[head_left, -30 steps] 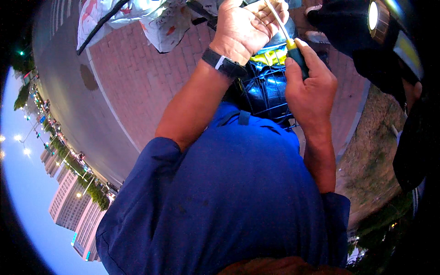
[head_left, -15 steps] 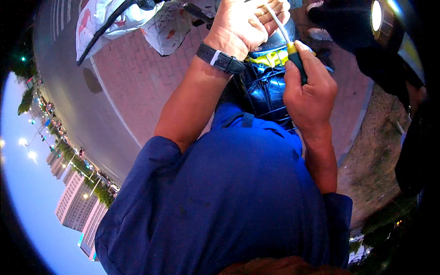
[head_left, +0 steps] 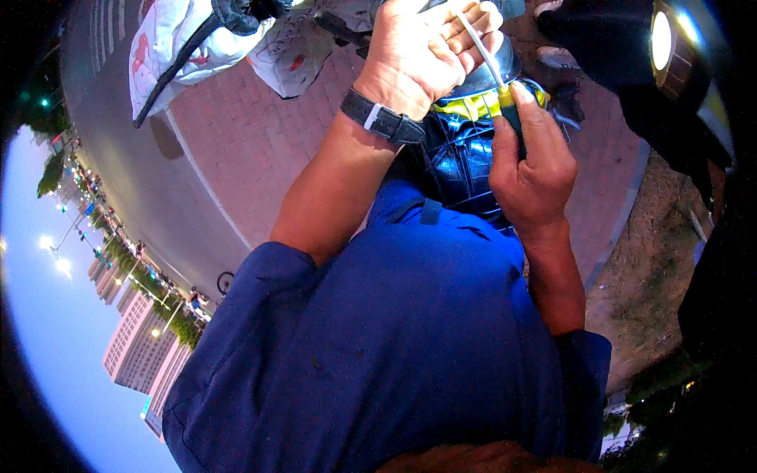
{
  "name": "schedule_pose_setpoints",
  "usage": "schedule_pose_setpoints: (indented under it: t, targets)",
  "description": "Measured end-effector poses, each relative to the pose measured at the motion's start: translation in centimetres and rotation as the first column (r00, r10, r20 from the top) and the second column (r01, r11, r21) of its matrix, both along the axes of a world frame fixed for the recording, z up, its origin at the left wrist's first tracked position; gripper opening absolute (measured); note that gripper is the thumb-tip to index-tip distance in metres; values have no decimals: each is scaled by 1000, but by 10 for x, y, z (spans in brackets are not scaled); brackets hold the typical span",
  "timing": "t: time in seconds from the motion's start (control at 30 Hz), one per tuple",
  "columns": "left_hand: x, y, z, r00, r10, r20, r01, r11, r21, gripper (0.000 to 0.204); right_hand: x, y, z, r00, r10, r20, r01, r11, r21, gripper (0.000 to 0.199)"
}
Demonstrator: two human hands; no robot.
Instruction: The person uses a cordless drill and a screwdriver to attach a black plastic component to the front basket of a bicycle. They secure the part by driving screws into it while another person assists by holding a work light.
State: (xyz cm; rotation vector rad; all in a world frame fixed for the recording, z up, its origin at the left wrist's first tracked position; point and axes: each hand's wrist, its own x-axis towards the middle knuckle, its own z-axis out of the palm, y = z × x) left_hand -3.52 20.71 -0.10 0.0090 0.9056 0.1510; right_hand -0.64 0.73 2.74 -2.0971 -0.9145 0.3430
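My right hand [head_left: 538, 169] is closed round the dark handle of a screwdriver [head_left: 482, 49], which has a yellow collar and a bright metal shaft. The shaft slants up and left, passing in front of the fingers of my left hand [head_left: 414, 55]. That hand is palm up with its fingers loosely bent; its upper part reaches the frame's top edge, and I cannot make out anything small in it. Below the hands lies a shiny black bag [head_left: 465, 162] in a wire basket, with bright yellow material [head_left: 471, 107] at its upper end.
White covers with red marks [head_left: 185, 55] hang at the upper left beside a dark handlebar grip [head_left: 339, 27]. A person in dark clothes [head_left: 591, 39] stands at the upper right, near a bright lamp [head_left: 661, 39]. Reddish paving [head_left: 260, 134] borders a grey road [head_left: 118, 150].
The screwdriver and right hand have dipped slightly, and the left hand has shifted a little right. The view has moved slightly, and a cyclist now shows on the road at left.
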Motion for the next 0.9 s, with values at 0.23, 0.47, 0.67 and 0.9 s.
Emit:
schedule_pose_setpoints:
  t: [0.23, 0.47, 0.67, 0.9]
  targets:
    - [-3, 0, -5, 999, -28, 44, 28, 1000, 13, 43, 2, -2, -13, 999, -11, -40, 15, 994, 104, 35]
    - [-3, -1, -5, 996, -66, 61, 62, 996, 67, 45, -1, -4, -4, 635, -189, -749, 259, 966, -25, 33]
    - [-2, -1, -1, 999, -52, 15, 50, 995, 91, 43, 27, -10, -2, -128, 22, -992, 329, 944, -22, 27]
    - [0, -1, -4, 999, -30, -10, 31, 994, 104, 39, 25, -12, -8, 223, -83, -971, 243, 970, -27, 35]
